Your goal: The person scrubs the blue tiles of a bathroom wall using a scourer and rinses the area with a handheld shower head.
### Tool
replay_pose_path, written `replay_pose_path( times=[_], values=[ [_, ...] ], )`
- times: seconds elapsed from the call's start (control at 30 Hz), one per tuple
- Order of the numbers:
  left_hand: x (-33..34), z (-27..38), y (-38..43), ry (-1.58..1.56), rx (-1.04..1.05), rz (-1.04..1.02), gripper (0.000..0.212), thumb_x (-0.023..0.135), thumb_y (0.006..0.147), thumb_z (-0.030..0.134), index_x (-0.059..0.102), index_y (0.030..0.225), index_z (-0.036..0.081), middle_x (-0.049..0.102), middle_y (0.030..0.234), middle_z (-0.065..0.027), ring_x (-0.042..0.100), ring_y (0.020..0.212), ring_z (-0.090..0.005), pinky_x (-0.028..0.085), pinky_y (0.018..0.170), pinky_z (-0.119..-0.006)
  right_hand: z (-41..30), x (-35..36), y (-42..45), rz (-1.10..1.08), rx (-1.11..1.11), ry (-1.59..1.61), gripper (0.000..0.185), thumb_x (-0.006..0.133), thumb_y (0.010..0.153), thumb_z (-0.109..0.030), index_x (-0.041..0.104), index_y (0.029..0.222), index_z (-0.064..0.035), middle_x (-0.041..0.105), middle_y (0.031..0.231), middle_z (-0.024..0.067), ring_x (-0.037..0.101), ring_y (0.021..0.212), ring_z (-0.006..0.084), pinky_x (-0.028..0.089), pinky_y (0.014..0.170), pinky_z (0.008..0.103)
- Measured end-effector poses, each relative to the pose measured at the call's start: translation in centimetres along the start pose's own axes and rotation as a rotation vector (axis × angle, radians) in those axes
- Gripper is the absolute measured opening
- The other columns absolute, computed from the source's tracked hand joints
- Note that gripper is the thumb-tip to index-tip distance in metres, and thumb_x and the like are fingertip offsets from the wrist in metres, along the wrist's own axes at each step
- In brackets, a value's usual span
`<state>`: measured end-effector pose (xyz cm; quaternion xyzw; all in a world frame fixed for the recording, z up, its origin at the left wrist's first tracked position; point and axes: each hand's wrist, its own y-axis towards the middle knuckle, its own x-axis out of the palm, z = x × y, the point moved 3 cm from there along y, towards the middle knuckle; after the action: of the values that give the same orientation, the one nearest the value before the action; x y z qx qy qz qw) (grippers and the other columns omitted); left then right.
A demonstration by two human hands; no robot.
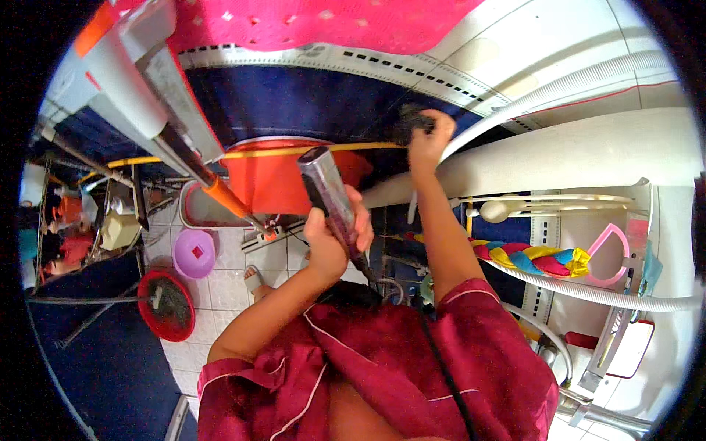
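Observation:
My left hand (331, 242) grips a silver and dark purple handheld appliance (333, 201), held upright before my chest. A dark cord (365, 270) runs from its lower end toward my body. My right hand (430, 140) is raised farther out, its fingers closed around a small black object (411, 124) that is too blurred to name. Beyond and below the appliance stands a large red tub (270, 179), partly hidden by a yellow hose (270, 151). A white corrugated hose (496, 118) passes close to my right wrist.
A pole with an orange section (226, 198) leans at the left. On the tiled floor (204, 317) are a purple basin (187, 263) and a red basin (189, 317) with dark contents. A white sink (584, 132) and a braided multicoloured cloth (524, 259) are at the right.

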<state>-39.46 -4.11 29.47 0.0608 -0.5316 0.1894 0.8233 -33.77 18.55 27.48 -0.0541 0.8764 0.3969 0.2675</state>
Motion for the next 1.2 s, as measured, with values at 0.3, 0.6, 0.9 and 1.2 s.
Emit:
replay_pose_path(
  times=[0.3,0.6,0.9,1.2],
  values=[
    [3.2,-0.9,1.1,0.051,-0.052,-0.102,0.066,0.038,0.074,0.068,0.043,0.100,0.008,0.045,0.061,-0.0041,0.042,0.044,-0.0152,0.034,0.042,-0.027,5.5,0.1,0.3,0.343,0.302,0.113,0.037,0.060,0.066,0.005,0.041,0.095,-0.0072,0.039,0.094,0.0053,0.042,0.078,0.0166,0.041,0.070,0.0288],
    [1.5,-0.2,0.6,0.115,-0.010,0.024,0.063,0.032,0.076,0.066,0.047,0.101,0.011,0.045,0.060,-0.0059,0.040,0.040,-0.0186,0.031,0.040,-0.032,2.2,-3.4,4.3,0.549,0.449,0.411,0.033,0.049,0.074,0.002,0.037,0.104,-0.0054,0.041,0.096,0.0095,0.043,0.084,0.0176,0.038,0.077,0.0278],
    [1.4,2.9,-0.9,0.127,-0.017,-0.056,0.064,0.029,0.077,0.066,0.047,0.102,0.010,0.044,0.059,-0.0056,0.041,0.040,-0.0179,0.032,0.041,-0.031,4.3,-0.9,2.5,0.602,0.525,0.584,0.029,0.051,0.074,0.001,0.040,0.100,-0.0063,0.043,0.089,0.0043,0.044,0.078,0.0162,0.039,0.075,0.0288],
    [0.3,5.2,-1.3,0.184,-0.191,-0.003,0.068,0.033,0.071,0.071,0.047,0.103,0.013,0.043,0.060,-0.0046,0.042,0.043,-0.0186,0.033,0.043,-0.031,-0.2,6.8,-4.1,0.360,0.647,0.374,0.036,0.056,0.063,0.005,0.043,0.096,-0.0031,0.043,0.093,0.0137,0.043,0.092,0.0285,0.031,0.088,0.0365]
  ],
)
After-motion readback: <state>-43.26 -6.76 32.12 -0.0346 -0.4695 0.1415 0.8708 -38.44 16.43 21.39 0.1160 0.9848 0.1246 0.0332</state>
